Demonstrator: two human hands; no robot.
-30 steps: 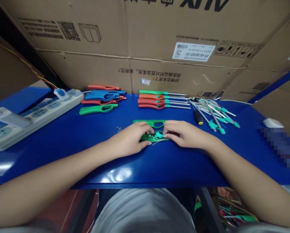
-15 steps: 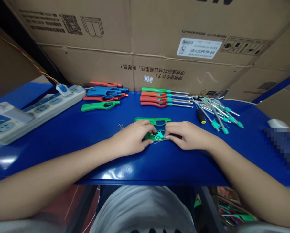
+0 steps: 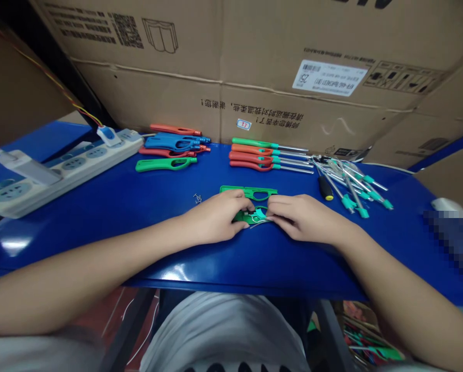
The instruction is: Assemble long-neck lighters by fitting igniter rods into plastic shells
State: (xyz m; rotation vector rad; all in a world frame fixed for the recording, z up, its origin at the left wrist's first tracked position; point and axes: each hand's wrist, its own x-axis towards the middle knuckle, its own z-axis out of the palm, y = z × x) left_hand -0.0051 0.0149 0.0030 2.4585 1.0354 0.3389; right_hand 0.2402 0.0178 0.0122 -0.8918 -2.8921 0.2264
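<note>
My left hand (image 3: 221, 216) is closed, thumb and fingers gripping a green lighter casing half (image 3: 239, 217) that lies on the table. Inside that half sits a turquoise part (image 3: 258, 213) with a thin wire (image 3: 257, 224) along its near side. At its right end my right hand (image 3: 303, 217) pinches with thumb and forefinger; what exactly lies between the fingertips is hidden. Just behind both hands rests a second green casing half (image 3: 250, 191) with an oval trigger opening. Small screws (image 3: 197, 198) lie left of it, near my left hand.
Closed lighter handles (image 3: 169, 140) are stacked at the back left, and lighters with metal tubes (image 3: 270, 159) at the back middle. To the right lie a screwdriver (image 3: 325, 188) and several loose tubes (image 3: 351, 183). A power strip (image 3: 72, 168) stands left; a cardboard box (image 3: 185, 88) walls the back.
The view has tilted slightly, so things appear shifted a little to the right. Both hands keep nearly the same hold at the green casing half.
</note>
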